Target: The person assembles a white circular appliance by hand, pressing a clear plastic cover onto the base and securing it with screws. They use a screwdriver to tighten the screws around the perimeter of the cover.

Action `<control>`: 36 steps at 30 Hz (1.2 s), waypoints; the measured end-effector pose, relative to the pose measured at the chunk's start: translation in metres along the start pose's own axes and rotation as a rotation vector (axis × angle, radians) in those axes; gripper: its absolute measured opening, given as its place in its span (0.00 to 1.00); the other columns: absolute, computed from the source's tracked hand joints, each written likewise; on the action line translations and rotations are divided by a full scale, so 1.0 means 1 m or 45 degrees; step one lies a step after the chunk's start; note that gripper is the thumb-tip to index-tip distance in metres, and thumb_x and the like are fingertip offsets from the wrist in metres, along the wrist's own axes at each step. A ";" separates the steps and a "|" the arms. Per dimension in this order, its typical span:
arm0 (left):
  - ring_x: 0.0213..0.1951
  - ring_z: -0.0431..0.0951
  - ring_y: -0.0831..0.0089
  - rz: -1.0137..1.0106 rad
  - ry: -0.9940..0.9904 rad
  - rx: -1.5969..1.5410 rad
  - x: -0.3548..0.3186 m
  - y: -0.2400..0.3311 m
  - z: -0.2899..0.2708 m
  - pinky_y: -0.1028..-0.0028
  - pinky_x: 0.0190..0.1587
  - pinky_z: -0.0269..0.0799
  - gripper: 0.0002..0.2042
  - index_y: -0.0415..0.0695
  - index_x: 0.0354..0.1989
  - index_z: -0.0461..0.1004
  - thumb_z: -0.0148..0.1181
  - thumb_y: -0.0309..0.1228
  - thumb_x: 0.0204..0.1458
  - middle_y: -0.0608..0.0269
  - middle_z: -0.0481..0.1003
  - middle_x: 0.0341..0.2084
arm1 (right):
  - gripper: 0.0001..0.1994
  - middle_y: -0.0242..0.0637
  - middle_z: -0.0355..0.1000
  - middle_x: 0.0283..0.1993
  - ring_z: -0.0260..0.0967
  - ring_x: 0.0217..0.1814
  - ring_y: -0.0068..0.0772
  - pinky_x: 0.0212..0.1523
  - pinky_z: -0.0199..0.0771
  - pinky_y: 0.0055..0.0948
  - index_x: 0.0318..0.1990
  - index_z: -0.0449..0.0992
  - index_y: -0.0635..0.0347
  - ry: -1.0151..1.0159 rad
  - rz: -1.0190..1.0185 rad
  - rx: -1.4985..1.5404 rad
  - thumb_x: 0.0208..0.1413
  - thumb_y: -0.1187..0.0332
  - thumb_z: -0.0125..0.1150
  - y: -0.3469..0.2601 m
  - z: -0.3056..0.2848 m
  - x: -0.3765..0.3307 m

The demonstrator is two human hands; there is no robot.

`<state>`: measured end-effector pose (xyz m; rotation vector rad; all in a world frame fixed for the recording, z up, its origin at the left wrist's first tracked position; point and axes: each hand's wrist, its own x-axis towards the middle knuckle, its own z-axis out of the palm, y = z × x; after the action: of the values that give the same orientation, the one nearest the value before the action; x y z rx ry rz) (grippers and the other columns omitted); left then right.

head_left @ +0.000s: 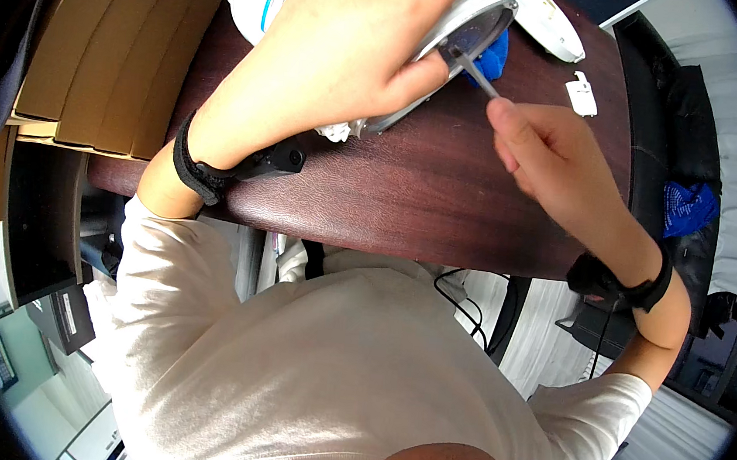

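My left hand (359,41) grips a round device with a silver rim (503,10) and a dark, see-through inner face, tilted up on the table. Its fingers wrap over the device's top and side, and much of the device lies behind them. A thin grey metal rod-like tool (478,76) is pinched in my right hand (555,154), closed. The tool's far end reaches the device's inner face beside my left fingers; I cannot make out its tip. Just behind the rim lies a bright blue cloth-like item (491,61).
A brown wooden table (442,193) carries the work. At its far right sit a white oval cover (554,27) and a small white plastic piece (582,94). Cardboard boxes (121,51) stand at the left. Right of the table, a blue bag (690,210) rests on a black seat (700,145).
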<state>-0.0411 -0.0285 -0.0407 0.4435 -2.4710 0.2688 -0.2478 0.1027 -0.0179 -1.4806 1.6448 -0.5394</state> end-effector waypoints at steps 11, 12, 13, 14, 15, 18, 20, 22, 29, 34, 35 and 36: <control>0.68 0.62 0.39 -0.021 -0.059 -0.006 0.001 0.000 -0.001 0.31 0.67 0.52 0.36 0.35 0.67 0.62 0.60 0.39 0.48 0.39 0.64 0.65 | 0.21 0.34 0.69 0.16 0.71 0.17 0.36 0.18 0.65 0.35 0.23 0.71 0.52 0.739 -0.766 -1.339 0.67 0.51 0.59 0.010 -0.002 0.015; 0.68 0.62 0.39 -0.021 -0.056 -0.009 0.001 -0.001 -0.002 0.31 0.67 0.52 0.36 0.35 0.67 0.62 0.60 0.39 0.49 0.39 0.64 0.65 | 0.21 0.33 0.69 0.16 0.71 0.17 0.35 0.19 0.66 0.34 0.23 0.71 0.52 0.755 -0.775 -1.357 0.66 0.51 0.59 0.010 -0.002 0.015; 0.68 0.62 0.38 -0.021 -0.054 -0.015 0.001 -0.001 -0.002 0.31 0.67 0.52 0.36 0.35 0.67 0.62 0.60 0.39 0.49 0.39 0.64 0.65 | 0.21 0.33 0.69 0.16 0.71 0.17 0.35 0.19 0.66 0.34 0.23 0.71 0.52 0.770 -0.797 -1.369 0.66 0.51 0.60 0.009 -0.002 0.015; 0.68 0.62 0.38 -0.027 -0.068 -0.005 0.001 -0.001 -0.001 0.31 0.67 0.52 0.36 0.35 0.67 0.62 0.60 0.39 0.49 0.39 0.64 0.65 | 0.21 0.32 0.69 0.16 0.70 0.17 0.35 0.19 0.66 0.33 0.24 0.72 0.52 0.782 -0.814 -1.377 0.65 0.51 0.60 0.009 -0.003 0.015; 0.68 0.62 0.38 -0.032 -0.082 0.004 0.001 -0.001 -0.001 0.31 0.67 0.51 0.36 0.35 0.67 0.62 0.60 0.39 0.49 0.39 0.64 0.66 | 0.20 0.32 0.68 0.16 0.70 0.17 0.35 0.19 0.66 0.33 0.24 0.72 0.52 0.781 -0.821 -1.346 0.65 0.51 0.61 0.008 -0.003 0.015; 0.68 0.62 0.38 -0.036 -0.092 0.010 0.000 -0.001 -0.001 0.31 0.67 0.51 0.36 0.35 0.67 0.62 0.60 0.40 0.49 0.39 0.64 0.66 | 0.19 0.32 0.68 0.17 0.69 0.17 0.35 0.19 0.65 0.32 0.25 0.73 0.53 0.771 -0.851 -1.252 0.64 0.51 0.62 0.009 -0.004 0.015; 0.68 0.62 0.38 -0.039 -0.089 0.010 -0.001 0.000 -0.001 0.31 0.67 0.51 0.36 0.35 0.67 0.61 0.60 0.40 0.49 0.39 0.64 0.66 | 0.19 0.32 0.68 0.17 0.68 0.17 0.35 0.19 0.64 0.32 0.25 0.73 0.53 0.771 -0.889 -1.187 0.64 0.52 0.62 0.010 -0.005 0.016; 0.68 0.62 0.38 -0.039 -0.080 0.009 -0.001 0.000 -0.001 0.31 0.67 0.52 0.37 0.35 0.68 0.61 0.60 0.40 0.49 0.39 0.64 0.66 | 0.19 0.33 0.67 0.17 0.68 0.17 0.36 0.19 0.63 0.32 0.25 0.73 0.53 0.743 -0.863 -1.182 0.65 0.52 0.62 0.011 -0.004 0.017; 0.68 0.62 0.38 -0.046 -0.090 0.011 0.000 0.000 -0.001 0.31 0.67 0.52 0.36 0.35 0.67 0.62 0.60 0.39 0.49 0.39 0.64 0.65 | 0.20 0.33 0.66 0.17 0.68 0.16 0.36 0.19 0.63 0.33 0.25 0.72 0.54 0.771 -0.834 -1.196 0.65 0.52 0.61 0.010 -0.007 0.016; 0.68 0.62 0.38 -0.046 -0.091 0.015 0.000 0.001 -0.002 0.31 0.67 0.52 0.36 0.35 0.67 0.62 0.60 0.39 0.49 0.39 0.64 0.65 | 0.20 0.33 0.66 0.17 0.68 0.17 0.37 0.18 0.64 0.33 0.25 0.71 0.54 0.761 -0.821 -1.225 0.66 0.52 0.60 0.009 -0.007 0.015; 0.68 0.62 0.38 -0.047 -0.090 0.015 0.000 0.001 -0.002 0.31 0.67 0.52 0.36 0.35 0.67 0.62 0.60 0.39 0.49 0.39 0.64 0.65 | 0.20 0.33 0.66 0.17 0.68 0.17 0.37 0.18 0.64 0.33 0.25 0.71 0.54 0.763 -0.819 -1.211 0.66 0.52 0.60 0.009 -0.006 0.015; 0.68 0.62 0.38 -0.047 -0.091 0.013 0.000 0.001 -0.002 0.31 0.67 0.52 0.36 0.35 0.67 0.62 0.60 0.39 0.49 0.39 0.64 0.65 | 0.20 0.33 0.66 0.17 0.68 0.17 0.37 0.18 0.64 0.33 0.25 0.71 0.54 0.762 -0.815 -1.226 0.66 0.52 0.60 0.009 -0.006 0.014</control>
<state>-0.0408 -0.0271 -0.0393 0.5107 -2.5289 0.2550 -0.2577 0.0895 -0.0260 -2.8197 1.9873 -0.5914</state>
